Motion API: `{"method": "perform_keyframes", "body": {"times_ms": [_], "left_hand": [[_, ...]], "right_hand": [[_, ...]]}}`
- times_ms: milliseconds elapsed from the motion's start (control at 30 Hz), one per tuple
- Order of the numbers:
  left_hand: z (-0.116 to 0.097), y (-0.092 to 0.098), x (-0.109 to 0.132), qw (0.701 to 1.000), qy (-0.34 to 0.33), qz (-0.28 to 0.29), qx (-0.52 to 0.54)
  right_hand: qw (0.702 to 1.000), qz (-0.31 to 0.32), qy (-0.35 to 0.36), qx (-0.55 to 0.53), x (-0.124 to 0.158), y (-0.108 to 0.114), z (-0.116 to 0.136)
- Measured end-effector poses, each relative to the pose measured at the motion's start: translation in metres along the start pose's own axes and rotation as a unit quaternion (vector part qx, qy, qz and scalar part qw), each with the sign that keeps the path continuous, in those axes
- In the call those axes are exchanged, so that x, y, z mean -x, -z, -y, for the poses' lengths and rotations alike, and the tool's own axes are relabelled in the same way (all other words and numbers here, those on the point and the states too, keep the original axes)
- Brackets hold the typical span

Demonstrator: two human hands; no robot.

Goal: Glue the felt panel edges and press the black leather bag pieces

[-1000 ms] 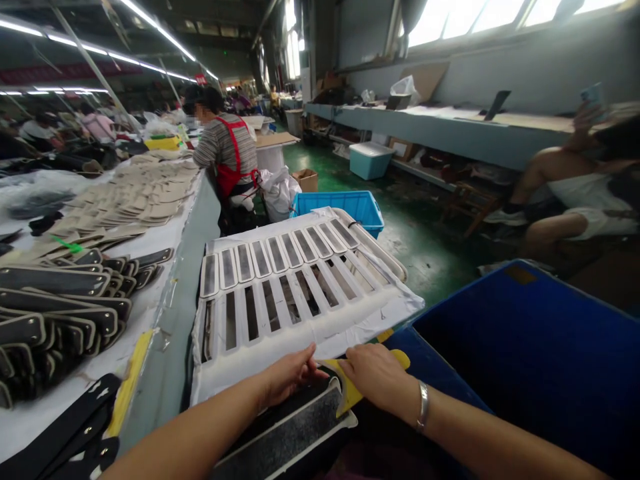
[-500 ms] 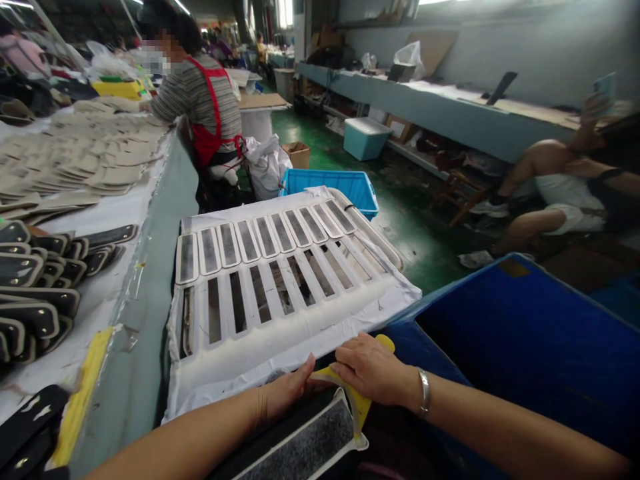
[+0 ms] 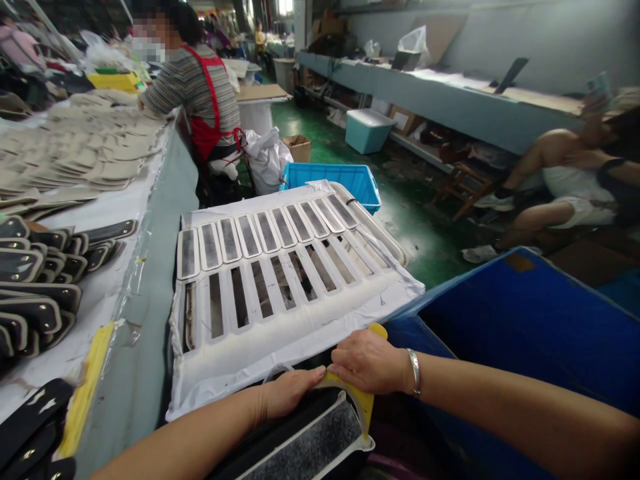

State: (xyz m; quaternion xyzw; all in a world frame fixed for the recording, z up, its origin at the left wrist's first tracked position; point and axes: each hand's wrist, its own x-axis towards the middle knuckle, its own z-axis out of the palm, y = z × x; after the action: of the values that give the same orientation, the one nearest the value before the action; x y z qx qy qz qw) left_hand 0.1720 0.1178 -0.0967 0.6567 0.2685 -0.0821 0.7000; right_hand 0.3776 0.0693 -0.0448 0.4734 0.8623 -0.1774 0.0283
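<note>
A yellow strip with a rounded end curves over the end of a dark grey panel with a pale raised border, which lies low in front of me. My right hand has its fingers closed on the strip, and the rounded end pokes out above the knuckles. My left hand lies along the far side of the panel, its thumb tip pressing the strip's left edge beside my right fingers. Its other fingers are mostly hidden. Just beyond both hands is a white slotted frame holding a row of similar dark panels.
Black pieces with metal studs and stacks of beige pieces cover the left table. A large blue bin stands close on the right, a lighter blue crate behind the frame. A co-worker in a red apron sits ahead; another person sits at right.
My left thumb has come down from pointing up and now presses on the yellow strip. Both hands have shifted slightly, still at the panel's end.
</note>
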Motion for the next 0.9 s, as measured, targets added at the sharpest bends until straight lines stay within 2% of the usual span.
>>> {"method": "perform_keyframes", "body": {"times_ms": [67,200,533,733,900], "left_hand": [[-0.004,0.003,0.002,0.999,-0.006,0.017,-0.050],[-0.009,0.001,0.002,0.997,-0.007,0.038,-0.072],[-0.016,-0.006,0.003,0.997,-0.015,0.063,-0.043],[-0.024,-0.002,0.000,0.984,-0.115,0.136,-0.018],[-0.032,0.000,0.001,0.978,-0.069,0.151,-0.125]], "right_hand": [[1.000,0.001,0.009,0.004,0.000,0.000,-0.001],[1.000,0.001,0.024,0.005,0.002,-0.002,-0.003],[0.999,-0.021,0.024,-0.031,0.014,-0.012,0.000],[0.999,-0.012,-0.004,-0.030,0.023,-0.015,0.009],[0.999,0.014,-0.047,-0.022,0.033,-0.015,0.023]]}}
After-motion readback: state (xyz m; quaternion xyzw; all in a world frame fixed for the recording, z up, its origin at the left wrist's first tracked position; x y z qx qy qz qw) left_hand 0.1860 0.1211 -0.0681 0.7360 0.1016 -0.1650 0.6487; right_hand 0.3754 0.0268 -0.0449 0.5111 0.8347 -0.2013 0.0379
